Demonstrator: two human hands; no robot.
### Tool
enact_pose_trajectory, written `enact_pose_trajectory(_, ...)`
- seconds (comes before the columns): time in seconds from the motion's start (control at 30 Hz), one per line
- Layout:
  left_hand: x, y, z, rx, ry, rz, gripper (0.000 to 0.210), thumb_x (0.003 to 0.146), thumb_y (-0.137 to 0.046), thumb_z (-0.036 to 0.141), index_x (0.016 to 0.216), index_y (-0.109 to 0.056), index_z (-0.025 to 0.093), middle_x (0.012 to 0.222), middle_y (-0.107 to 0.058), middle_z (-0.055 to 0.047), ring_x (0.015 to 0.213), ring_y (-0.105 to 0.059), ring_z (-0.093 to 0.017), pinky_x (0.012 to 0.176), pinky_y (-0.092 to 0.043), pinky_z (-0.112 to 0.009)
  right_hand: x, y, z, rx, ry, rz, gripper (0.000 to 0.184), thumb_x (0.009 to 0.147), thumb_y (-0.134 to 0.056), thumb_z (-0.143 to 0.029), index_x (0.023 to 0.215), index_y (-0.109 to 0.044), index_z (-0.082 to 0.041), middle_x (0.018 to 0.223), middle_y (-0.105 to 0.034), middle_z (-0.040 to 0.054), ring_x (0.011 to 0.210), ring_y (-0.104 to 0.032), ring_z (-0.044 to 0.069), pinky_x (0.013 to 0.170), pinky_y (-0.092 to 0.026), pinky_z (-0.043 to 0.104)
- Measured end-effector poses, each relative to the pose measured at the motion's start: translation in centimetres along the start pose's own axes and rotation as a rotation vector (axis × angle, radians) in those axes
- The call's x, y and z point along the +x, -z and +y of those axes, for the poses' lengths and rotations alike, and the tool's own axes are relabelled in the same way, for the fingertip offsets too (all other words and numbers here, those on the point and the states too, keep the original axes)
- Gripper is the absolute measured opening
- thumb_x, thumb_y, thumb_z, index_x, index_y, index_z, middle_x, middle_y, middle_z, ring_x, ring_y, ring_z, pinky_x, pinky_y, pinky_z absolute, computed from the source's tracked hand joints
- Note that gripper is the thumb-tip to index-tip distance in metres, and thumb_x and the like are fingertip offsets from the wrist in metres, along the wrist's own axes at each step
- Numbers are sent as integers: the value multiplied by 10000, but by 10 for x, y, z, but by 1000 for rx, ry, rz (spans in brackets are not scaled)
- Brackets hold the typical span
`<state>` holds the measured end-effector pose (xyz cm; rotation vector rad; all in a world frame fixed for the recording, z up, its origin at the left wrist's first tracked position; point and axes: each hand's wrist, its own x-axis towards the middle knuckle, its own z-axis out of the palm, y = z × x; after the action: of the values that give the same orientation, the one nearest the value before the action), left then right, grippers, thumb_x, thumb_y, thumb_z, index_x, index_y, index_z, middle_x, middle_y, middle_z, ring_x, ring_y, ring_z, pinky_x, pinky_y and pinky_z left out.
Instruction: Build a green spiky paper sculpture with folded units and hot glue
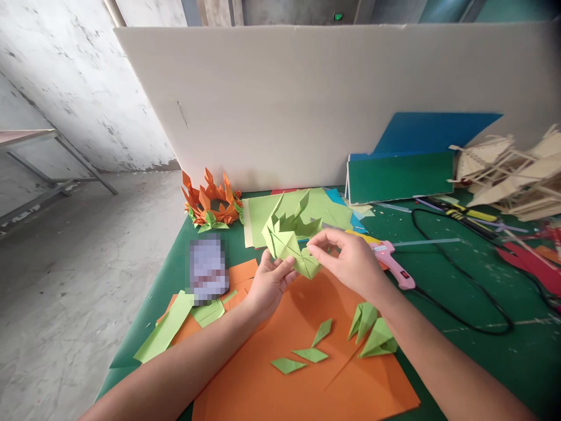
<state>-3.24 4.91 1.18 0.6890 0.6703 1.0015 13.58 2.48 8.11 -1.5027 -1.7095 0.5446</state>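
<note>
A pale board (pixel 263 105) stands behind the green table (pixel 464 368). The left hand (pixel 272 283) grips a green folded paper piece (pixel 281 242) from its left side; the right hand (pixel 344 254) pinches its right edge with thumb and finger. This piece is held up over the table. Between the forearms, on a large orange sheet (pixel 263 403), lie three green paper diamonds (pixel 310 354) and some green folded units (pixel 379 340). Farther are a pink glue gun (pixel 391 263) at right and an orange paper crown (pixel 204 200) at left.
</note>
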Motion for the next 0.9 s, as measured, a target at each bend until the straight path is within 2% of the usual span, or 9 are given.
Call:
enact_pose_trajectory(0.13, 0, 1, 0, -7, 0, -4, 342, 778, -763, 243, 1018, -520, 233, 780, -639, 50, 816, -663, -103, 888, -508, -275, 0, -1, 1, -11, 13, 3, 112, 858, -560, -305, 805, -620, -227, 808, -707, 26, 765, -657, 187, 650, -486, 298)
enact_pose_trajectory(0.2, 0, 1, -1, -12, -3, -1, 349, 778, -762, 239, 1026, -516, 232, 799, -644, 45, 823, -664, -108, 883, -515, -283, 0, -2, 1, -36, 25, -7, 81, 828, -599, -304, 872, -610, -236, 872, -704, 29, 819, -657, 196, 679, -498, 303)
enact_pose_trajectory(0.33, 0, 1, -1, -19, 7, 32, 348, 779, -758, 215, 1014, -501, 233, 788, -637, 54, 803, -655, -101, 886, -521, -290, -1, -6, 1, -121, 8, -81, 324, 744, -679, -278, 1045, -556, -269, 964, -685, 33, 902, -654, 224, 720, -504, 328)
enact_pose_trajectory(0.57, -1, 0, -1, -14, -4, 13, 312, 796, -741, 199, 1007, -513, 223, 845, -655, 39, 859, -657, -94, 945, -507, -279, -3, -13, 2, -118, -7, -49, 315, 755, -630, -224, 1045, -514, -262, 856, -653, 8, 793, -648, 195, 698, -482, 311)
enact_pose_trajectory(0.73, 1, 0, -2, -55, 39, 34, 354, 797, -741, 187, 1026, -473, 220, 770, -630, 48, 826, -660, -93, 959, -510, -284, -3, -14, 1, -124, 3, -44, 307, 757, -608, -200, 1037, -498, -260, 804, -646, -10, 720, -629, 178, 650, -465, 293)
enact_pose_trajectory(0.9, 0, -2, -1, -85, 49, 40, 370, 805, -724, 149, 1070, -473, 216, 804, -660, 28, 848, -667, -102, 958, -512, -289, -2, -13, 0, -175, 58, -11, 335, 746, -617, -167, 1040, -481, -249, 809, -659, 2, 798, -640, 203, 697, -466, 309)
